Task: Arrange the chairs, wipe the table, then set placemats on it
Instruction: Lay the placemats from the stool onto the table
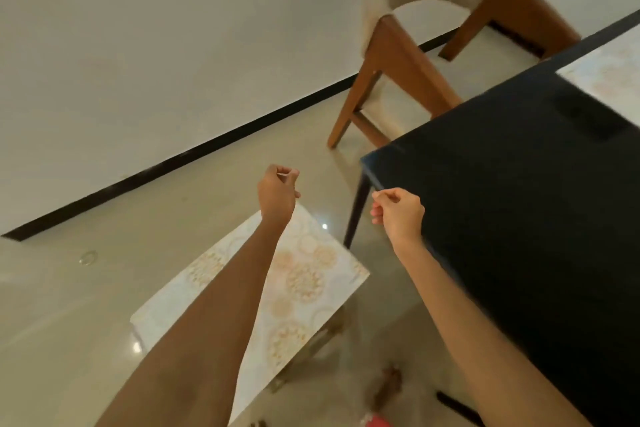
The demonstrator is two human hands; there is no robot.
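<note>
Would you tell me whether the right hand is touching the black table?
Cannot tell: in the head view the right hand overlaps the black table at its corner, with no plain contact or gap.

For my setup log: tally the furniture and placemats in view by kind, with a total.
Placemats: 2, one below the left arm, one on the table's far end
Chairs: 1
Tables: 1
Total: 4

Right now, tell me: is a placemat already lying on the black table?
Yes, a floral placemat lies on the far part of the black table.
</note>
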